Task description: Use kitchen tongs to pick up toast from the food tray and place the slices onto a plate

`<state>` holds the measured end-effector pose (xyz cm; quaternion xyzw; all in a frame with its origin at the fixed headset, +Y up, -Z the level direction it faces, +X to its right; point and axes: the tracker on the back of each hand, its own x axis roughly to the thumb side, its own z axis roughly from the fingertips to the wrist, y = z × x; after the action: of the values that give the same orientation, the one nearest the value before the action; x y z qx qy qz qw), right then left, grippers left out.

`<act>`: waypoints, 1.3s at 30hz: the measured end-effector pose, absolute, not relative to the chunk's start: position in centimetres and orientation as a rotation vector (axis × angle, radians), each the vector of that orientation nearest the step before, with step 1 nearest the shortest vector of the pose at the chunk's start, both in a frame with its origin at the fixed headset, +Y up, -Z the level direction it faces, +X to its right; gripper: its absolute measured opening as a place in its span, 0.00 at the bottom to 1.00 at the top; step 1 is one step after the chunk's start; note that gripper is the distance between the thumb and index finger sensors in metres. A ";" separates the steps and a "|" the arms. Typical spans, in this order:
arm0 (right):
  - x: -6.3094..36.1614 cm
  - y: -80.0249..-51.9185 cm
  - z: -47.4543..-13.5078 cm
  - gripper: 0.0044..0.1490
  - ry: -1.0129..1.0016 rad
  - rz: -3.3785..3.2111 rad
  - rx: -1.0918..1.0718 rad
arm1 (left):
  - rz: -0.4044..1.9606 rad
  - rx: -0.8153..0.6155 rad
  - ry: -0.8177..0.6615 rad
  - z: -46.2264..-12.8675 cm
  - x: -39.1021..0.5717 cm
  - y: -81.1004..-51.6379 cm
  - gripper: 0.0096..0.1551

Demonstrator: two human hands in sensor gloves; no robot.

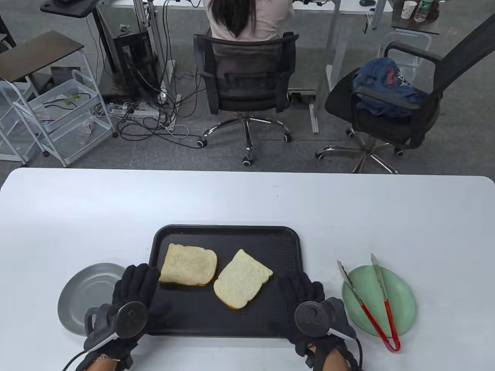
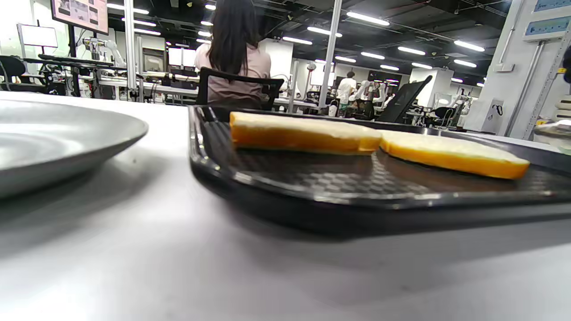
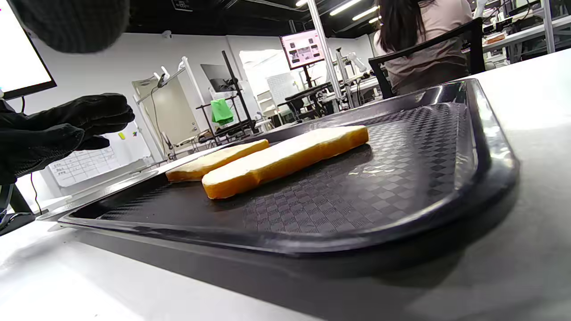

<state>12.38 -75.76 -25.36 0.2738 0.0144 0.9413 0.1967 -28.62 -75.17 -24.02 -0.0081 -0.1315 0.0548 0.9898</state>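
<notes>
Two slices of toast lie flat on the black food tray (image 1: 228,232), at the near middle of the white surface (image 1: 247,197). The left slice (image 1: 188,265) and the right slice (image 1: 241,279) sit side by side with their facing corners close together; whether they touch cannot be told. Both look light, soft and easily dented — likely to bend or tear if squeezed hard. The sounder hold would be across a crust edge, with one tong tip slid under the slice, since the tray's textured floor gives little room beneath.

The red-handled kitchen tongs (image 1: 367,299) rest untouched across a pale green plate (image 1: 402,297) just right of the tray, their arms spread and the tips pointing to the far side. A grey metal plate (image 1: 79,293) just left of the tray holds nothing that can be seen.

The left hand (image 1: 131,293) and the right hand (image 1: 309,299) rest at the tray's near-left and near-right corners — fingers extended and relaxed, grasping nothing.
</notes>
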 end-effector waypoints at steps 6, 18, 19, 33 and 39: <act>12.3 -75.7 -25.3 0.68 0.048 2.636 0.770 | 0.112 -0.021 -0.264 -24.0 -28.6 -75.2 0.56; 12.5 -75.7 -25.4 0.68 0.049 2.637 0.757 | 0.103 -0.028 -0.263 -24.1 -28.6 -75.2 0.55; 12.5 -75.7 -25.4 0.69 0.050 2.638 0.755 | 0.102 -0.030 -0.263 -24.1 -28.6 -75.3 0.55; 12.8 -75.7 -25.3 0.69 0.052 2.634 0.750 | 0.095 -0.029 -0.263 -24.1 -28.6 -75.3 0.55; 12.9 -75.7 -25.4 0.69 0.062 2.630 0.745 | 0.095 -0.029 -0.263 -24.1 -28.6 -75.3 0.55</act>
<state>12.88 -75.72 -25.38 0.2670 0.0223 0.9420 0.2023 -28.63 -75.33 -24.12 -0.0147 -0.1311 0.0473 0.9901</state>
